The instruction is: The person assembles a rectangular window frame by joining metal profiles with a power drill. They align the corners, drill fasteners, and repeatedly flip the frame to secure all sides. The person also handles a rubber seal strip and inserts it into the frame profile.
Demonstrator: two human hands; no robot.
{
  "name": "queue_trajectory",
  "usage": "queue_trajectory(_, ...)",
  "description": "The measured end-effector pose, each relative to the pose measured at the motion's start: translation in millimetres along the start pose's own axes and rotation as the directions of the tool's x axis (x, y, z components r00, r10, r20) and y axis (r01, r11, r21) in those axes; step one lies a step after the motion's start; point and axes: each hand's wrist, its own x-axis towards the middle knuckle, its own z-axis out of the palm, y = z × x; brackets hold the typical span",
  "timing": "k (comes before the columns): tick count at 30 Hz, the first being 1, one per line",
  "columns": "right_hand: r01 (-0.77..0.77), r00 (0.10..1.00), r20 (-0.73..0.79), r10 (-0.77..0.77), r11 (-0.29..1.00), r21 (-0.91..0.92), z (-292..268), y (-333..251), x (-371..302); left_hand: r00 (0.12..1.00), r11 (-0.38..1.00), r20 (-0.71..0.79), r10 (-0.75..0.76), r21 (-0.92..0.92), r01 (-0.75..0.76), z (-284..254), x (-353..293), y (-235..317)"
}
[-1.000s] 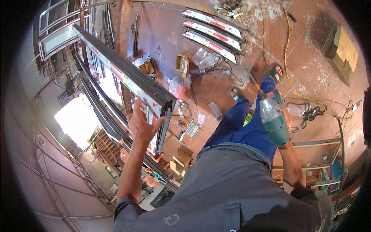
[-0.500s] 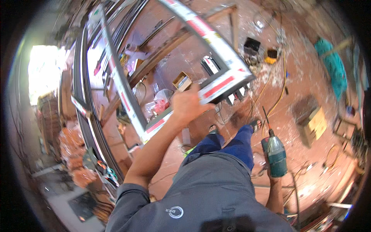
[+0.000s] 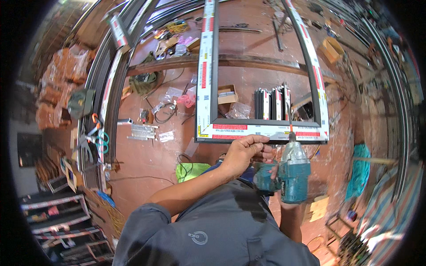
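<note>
Clamping right hand (image 3: 274, 171) round teal drill (image 3: 296, 175); holding left hand (image 3: 243, 155) bunched together at near edge of taped frame (image 3: 262, 131); cannot tell whether pinching anything

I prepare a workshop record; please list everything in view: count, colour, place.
Rectangular frame: one, black with white film, centre
Drill: one, teal, centre right
Short profiles: several, black and white, beyond frame
Open carton: one, brown, beyond frame
Long profiles: several, mostly black, left
Cap: one, dark green, left
Scissors: at least one, teal handles, left
Bundle: one, teal, right
Wooden block: one, pale, lower right
Smaller clutter: uncountable, mixed, throughout
Shirt: one, grey, bottom
Left hand: one, bare, by frame's near edge
Right hand: one, bare, on drill
</note>
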Motion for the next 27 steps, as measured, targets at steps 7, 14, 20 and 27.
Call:
queue_trajectory(7, -0.310, 0.941, -0.004, 0.338, 0.858, -0.410, 5, 17, 50, 0.873, 0.694, 0.018, 0.487, 0.599, -0.400, 15, -43, 1)
queue_trajectory(14, -0.748, 0.635, 0.454, 0.625, 0.646, 0.156, -11, 29, 69, 0.828, 0.705, -0.069, 0.557, 0.566, -0.427, 2, -71, -29)
queue_trajectory(20, -0.569, 0.496, 0.452, 0.741, 0.671, -0.475, 19, 60, 107, 0.685, 0.621, -0.131, 0.717, 0.566, -0.542, -7, -114, -57)
queue_trajectory(27, -0.072, 0.647, 0.529, 0.550, 0.734, -0.675, 142, 103, 115, 0.555, 0.466, -0.395, 0.732, 0.885, 0.015, -36, -146, -60)
